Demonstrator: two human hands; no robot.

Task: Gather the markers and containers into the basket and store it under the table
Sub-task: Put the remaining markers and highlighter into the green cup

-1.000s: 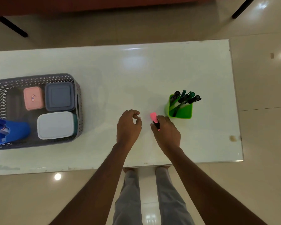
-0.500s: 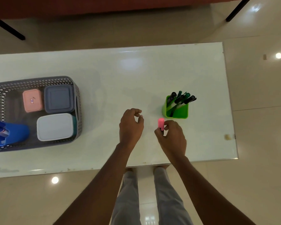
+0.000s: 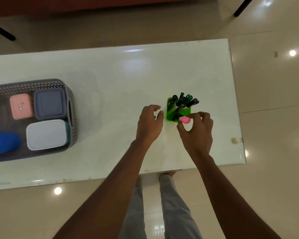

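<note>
My right hand (image 3: 198, 133) pinches a pink-capped marker (image 3: 184, 119) with its dark end angled into the green holder (image 3: 173, 112), which stands on the white table (image 3: 121, 75) with several dark markers (image 3: 183, 100) leaning in it. My left hand (image 3: 149, 124) hovers just left of the holder, fingers curled and apart, holding nothing. A grey perforated basket (image 3: 72, 111) sits at the table's left with a pink box (image 3: 21, 106), a grey box (image 3: 49, 103), a white box (image 3: 46, 134) and a blue object (image 3: 4, 142) inside.
The table's near edge runs just in front of my legs (image 3: 162, 213). Its right edge lies close to the holder, with glossy tiled floor (image 3: 274, 100) beyond. Dark furniture legs (image 3: 242, 6) stand at the far corners.
My right hand lifted the pink marker off the table and carried it right, up to the green holder. My left hand shifted slightly toward the holder.
</note>
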